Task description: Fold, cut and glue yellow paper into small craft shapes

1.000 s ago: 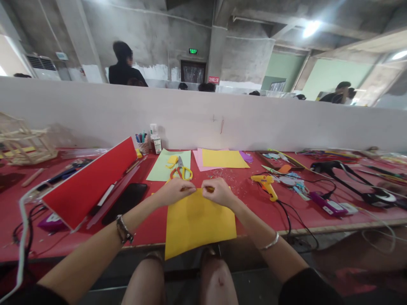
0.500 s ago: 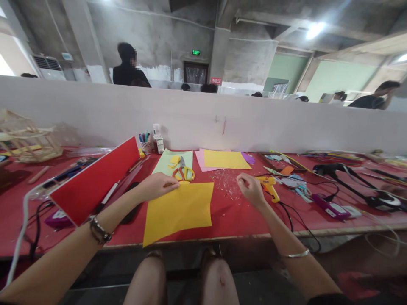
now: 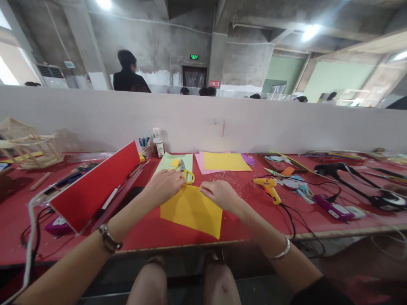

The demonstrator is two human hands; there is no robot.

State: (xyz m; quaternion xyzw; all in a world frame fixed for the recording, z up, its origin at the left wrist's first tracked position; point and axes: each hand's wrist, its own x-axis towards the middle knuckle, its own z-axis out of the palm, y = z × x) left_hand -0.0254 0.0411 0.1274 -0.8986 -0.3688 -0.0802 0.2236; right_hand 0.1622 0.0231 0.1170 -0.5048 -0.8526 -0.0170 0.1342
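A yellow sheet [image 3: 193, 212] slants over the red table toward its front edge. Its far edge is pinched by my left hand [image 3: 167, 186], whose fingers are closed. At the sheet's upper right, my right hand [image 3: 222, 195] also has its fingers closed on the edge. Just beyond the left fingers lie scissors [image 3: 188, 174] with yellow and red handles, partly covered by that hand. They rest on a pale green sheet [image 3: 163, 163] together with a small yellow piece [image 3: 174, 162].
A red board [image 3: 98, 186] leans on the left. Pink and yellow sheets [image 3: 227, 161] lie at the back. To the right are a yellow glue gun [image 3: 269, 188] with a cord, cut paper pieces [image 3: 294, 182] and a purple box [image 3: 333, 207]. A white partition [image 3: 254, 127] stands behind.
My right hand has moved left onto the yellow sheet's edge. My left hand has shifted right, and the sheet has turned and moved right with it.
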